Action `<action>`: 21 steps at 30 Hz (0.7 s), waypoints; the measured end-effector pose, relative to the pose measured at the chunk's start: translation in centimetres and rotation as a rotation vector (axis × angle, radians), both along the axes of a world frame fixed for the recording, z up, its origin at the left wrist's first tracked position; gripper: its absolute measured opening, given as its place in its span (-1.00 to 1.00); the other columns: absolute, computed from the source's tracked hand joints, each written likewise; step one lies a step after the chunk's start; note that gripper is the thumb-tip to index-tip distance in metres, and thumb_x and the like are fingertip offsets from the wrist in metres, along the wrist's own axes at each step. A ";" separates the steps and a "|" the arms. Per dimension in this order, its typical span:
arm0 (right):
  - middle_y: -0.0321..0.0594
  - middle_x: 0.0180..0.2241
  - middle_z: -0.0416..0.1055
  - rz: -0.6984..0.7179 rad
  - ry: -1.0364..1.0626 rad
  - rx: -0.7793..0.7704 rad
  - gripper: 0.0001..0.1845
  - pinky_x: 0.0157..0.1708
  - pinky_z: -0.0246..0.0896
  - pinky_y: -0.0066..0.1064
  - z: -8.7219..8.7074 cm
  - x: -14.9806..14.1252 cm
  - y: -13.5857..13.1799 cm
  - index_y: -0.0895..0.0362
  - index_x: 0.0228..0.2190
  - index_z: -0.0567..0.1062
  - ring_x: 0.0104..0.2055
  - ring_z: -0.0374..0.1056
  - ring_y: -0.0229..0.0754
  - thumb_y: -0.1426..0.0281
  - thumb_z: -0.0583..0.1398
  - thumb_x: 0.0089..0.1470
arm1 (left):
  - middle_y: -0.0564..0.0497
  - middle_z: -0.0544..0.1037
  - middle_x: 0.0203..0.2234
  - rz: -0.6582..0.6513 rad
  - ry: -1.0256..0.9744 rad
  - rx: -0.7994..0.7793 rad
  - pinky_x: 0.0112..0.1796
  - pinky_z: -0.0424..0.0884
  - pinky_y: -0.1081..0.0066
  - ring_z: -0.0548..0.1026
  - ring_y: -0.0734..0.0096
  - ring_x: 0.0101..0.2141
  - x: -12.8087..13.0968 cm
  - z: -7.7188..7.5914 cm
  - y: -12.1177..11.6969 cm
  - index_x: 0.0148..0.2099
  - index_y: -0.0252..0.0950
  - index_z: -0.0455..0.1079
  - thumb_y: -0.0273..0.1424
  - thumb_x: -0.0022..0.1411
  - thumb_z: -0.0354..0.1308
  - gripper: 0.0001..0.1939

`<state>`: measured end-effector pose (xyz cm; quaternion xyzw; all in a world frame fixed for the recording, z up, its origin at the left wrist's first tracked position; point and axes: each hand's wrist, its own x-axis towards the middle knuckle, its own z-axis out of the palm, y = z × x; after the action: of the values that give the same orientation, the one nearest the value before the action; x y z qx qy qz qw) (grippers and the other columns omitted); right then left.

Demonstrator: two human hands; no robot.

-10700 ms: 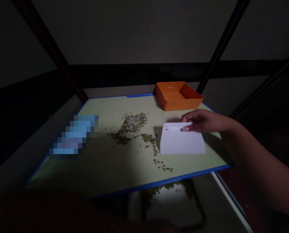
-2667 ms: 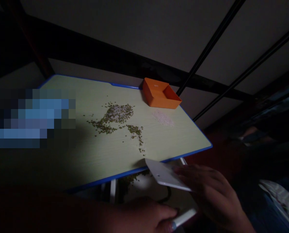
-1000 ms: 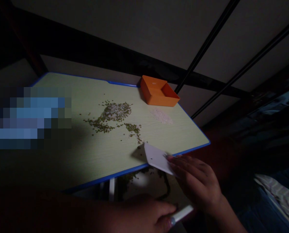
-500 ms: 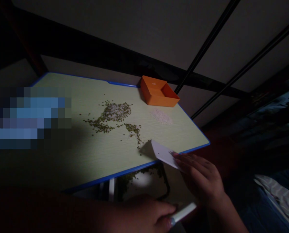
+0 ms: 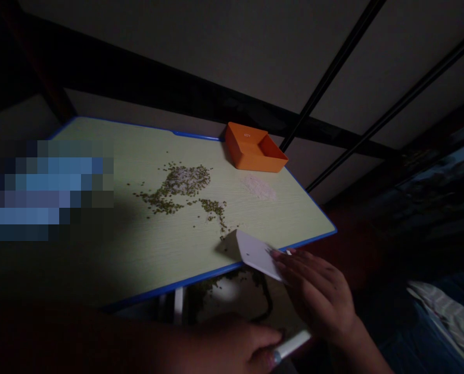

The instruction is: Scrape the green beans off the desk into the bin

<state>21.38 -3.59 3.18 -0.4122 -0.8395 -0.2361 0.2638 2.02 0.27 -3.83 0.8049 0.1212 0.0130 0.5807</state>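
My right hand [image 5: 317,291] grips a thin white flat sheet [image 5: 259,252], its fingers pressed along the face. The sheet stands tilted at the near edge of the pale green table [image 5: 111,176] with blue edging. At the bottom, my left hand [image 5: 243,343] is closed on a white bar-like piece [image 5: 293,345]; what it belongs to is hidden. On the table lie small green beans [image 5: 214,208] in scattered strips. Another pile [image 5: 187,179] mixes green beans with white grains. A separate patch of white grains [image 5: 259,187] sits to the right.
An orange open box [image 5: 257,148] stands at the table's far right corner. Below the near edge, a pale surface [image 5: 232,296] carries more green bits along a dark rim. A pixelated patch [image 5: 53,182] covers the left side. Bedding [image 5: 446,317] lies at lower right.
My right hand has shifted slightly left and toward me with the white sheet, which now leans over the table's edge. The left hand, the piles and the box look unchanged.
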 end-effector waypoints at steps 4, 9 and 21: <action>0.07 -0.27 0.62 -0.013 -0.005 0.000 -0.80 -0.27 0.53 -0.17 -0.1 0.6 0.1 0.31 -0.24 0.50 -0.21 0.58 -0.01 0.62 0.07 0.22 | 0.01 0.47 -0.43 0.007 0.024 0.041 -0.51 0.17 0.44 0.29 0.44 -0.54 0.1 0.2 0.0 -0.08 -0.26 0.46 -0.30 0.37 0.02 -0.76; 0.06 -0.23 0.61 -0.014 0.007 -0.040 -0.80 -0.19 0.52 -0.16 -0.6 1.3 0.5 0.30 -0.21 0.49 -0.15 0.56 -0.02 0.64 0.09 0.20 | -0.09 0.57 -0.22 -0.020 0.003 -0.007 -0.23 0.41 0.25 0.51 0.27 -0.27 0.0 0.9 0.0 0.03 -0.25 0.45 -0.34 0.38 0.00 -0.72; 0.04 -0.14 0.60 -0.135 0.043 -0.154 -0.74 -0.23 0.54 -0.18 -0.8 2.6 3.9 0.23 -0.21 0.52 -0.16 0.57 0.01 0.66 0.09 0.14 | -0.13 0.58 -0.16 -0.039 0.068 -0.091 -0.24 0.40 0.18 0.53 0.05 -0.24 -0.4 2.0 0.4 0.10 -0.13 0.43 -0.27 0.33 -0.01 -0.64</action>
<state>24.01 0.36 2.38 -0.4917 -0.8197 -0.1792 0.2329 1.66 0.62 -1.78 0.7800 0.1256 -0.0310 0.6123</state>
